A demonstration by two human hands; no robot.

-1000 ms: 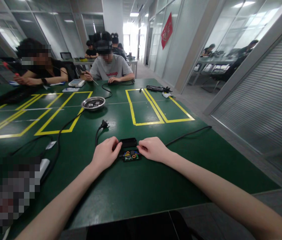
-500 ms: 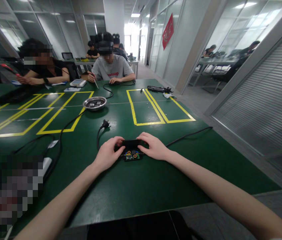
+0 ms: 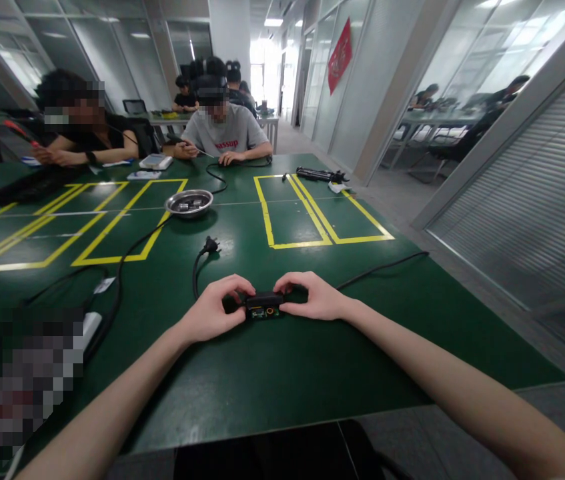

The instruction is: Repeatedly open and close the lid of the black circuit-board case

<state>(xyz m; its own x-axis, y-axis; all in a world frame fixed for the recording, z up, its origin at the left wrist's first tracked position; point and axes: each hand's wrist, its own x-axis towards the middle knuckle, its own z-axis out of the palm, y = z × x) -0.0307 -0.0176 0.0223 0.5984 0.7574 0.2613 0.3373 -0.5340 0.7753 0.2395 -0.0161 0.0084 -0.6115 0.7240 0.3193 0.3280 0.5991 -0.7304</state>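
Observation:
A black plastic cover (image 3: 265, 298) is held at its left end by my left hand (image 3: 217, 310) and at its right end by my right hand (image 3: 315, 298). Fingers and thumbs of both hands are curled around the two ends. Beneath the cover, a circuit board (image 3: 261, 313) shows along the near side, with a copper-coloured coil on it. The cover lies over most of the board, which looks seated in a black lower casing on the green table (image 3: 242, 380). A black cord (image 3: 382, 268) runs off to the right from behind my right hand.
A black mains plug (image 3: 211, 245) on its cord lies beyond my left hand. Farther back are a metal bowl (image 3: 189, 204) with small metal parts, yellow tape outlines (image 3: 302, 245) and a folded black tripod-like object (image 3: 319, 175). Two people sit across the table.
The black cover has tipped down from standing behind the circuit board to lying over it, hiding most of the components. Both hands have moved with it, staying at its ends.

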